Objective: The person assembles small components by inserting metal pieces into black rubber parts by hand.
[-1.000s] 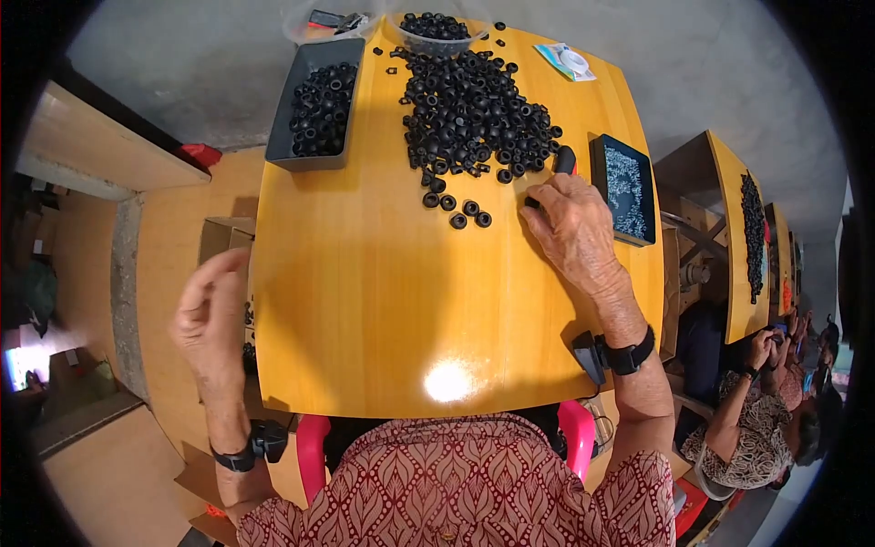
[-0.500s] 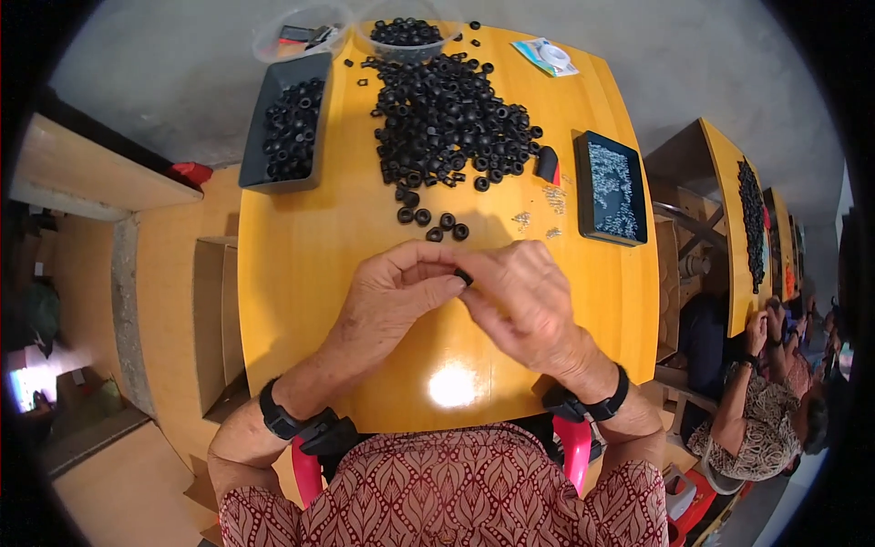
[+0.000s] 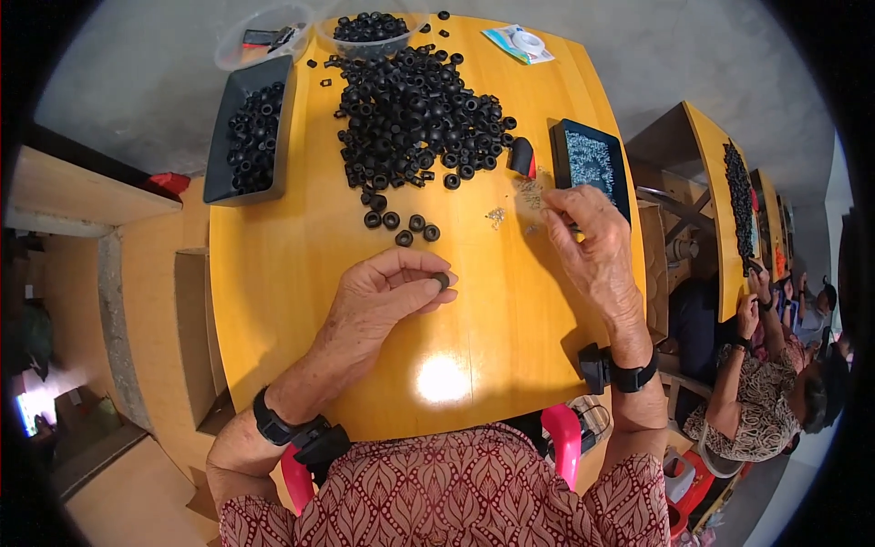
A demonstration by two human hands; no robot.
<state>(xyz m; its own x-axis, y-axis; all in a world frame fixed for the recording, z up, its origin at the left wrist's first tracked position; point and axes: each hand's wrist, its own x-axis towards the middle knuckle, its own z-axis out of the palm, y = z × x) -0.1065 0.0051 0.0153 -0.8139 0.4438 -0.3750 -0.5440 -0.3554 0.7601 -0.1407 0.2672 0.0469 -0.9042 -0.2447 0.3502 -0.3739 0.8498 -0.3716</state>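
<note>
My left hand [image 3: 369, 296] is closed, pinching a small black ring-shaped part [image 3: 441, 281] between thumb and fingertips above the near middle of the table. Off to the right, my right hand [image 3: 597, 244] is beside a dark tray [image 3: 560, 153] of small silvery metal pieces [image 3: 591, 164]. Its fingers are bent, with a slight gap from the thumb, and I see nothing between them. More tiny metal pieces [image 3: 529, 193] lie loose just beyond its fingertips. Several black rings [image 3: 416, 222] sit on the table beyond my left hand.
A large heap of black parts [image 3: 410, 118] covers the table's far middle. A grey bin [image 3: 215, 173] of black parts stands left, a clear bowl [image 3: 365, 46] behind. A black-and-red object [image 3: 521, 157] lies right of the heap. Another person [image 3: 756, 401] sits at a table on the right.
My right hand has left the black part and moved right and away from me, towards the metal pieces. My left hand keeps the part. The whole view has shifted slightly.
</note>
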